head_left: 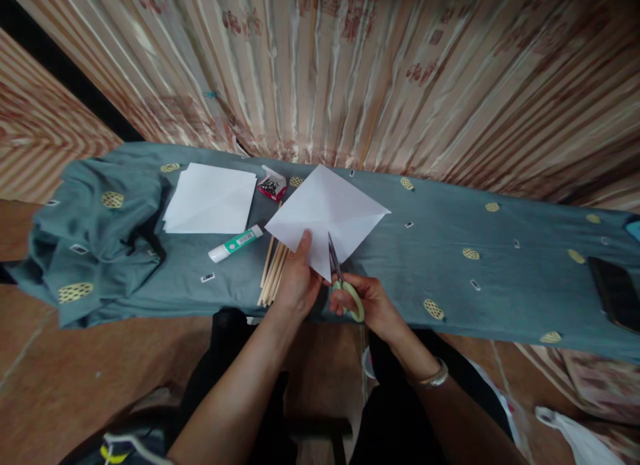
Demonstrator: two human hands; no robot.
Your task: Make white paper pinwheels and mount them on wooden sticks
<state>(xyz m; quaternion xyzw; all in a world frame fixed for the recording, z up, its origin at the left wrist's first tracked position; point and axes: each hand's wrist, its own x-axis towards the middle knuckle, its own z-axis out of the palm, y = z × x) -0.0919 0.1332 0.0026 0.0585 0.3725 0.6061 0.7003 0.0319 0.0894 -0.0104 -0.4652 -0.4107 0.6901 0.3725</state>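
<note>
A home: patterned curtains (350,65) behind a cloth-covered table (450,265).

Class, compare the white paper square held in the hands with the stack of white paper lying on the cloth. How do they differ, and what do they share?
The held paper square is lifted and gripped by the left hand; the paper stack lies flat on the blue cloth, untouched. The held square is one sheet showing diagonal creases; the stack is several sheets. Scissors in the right hand meet the held square's near corner; none touch the stack. Both are white and roughly square.
</note>
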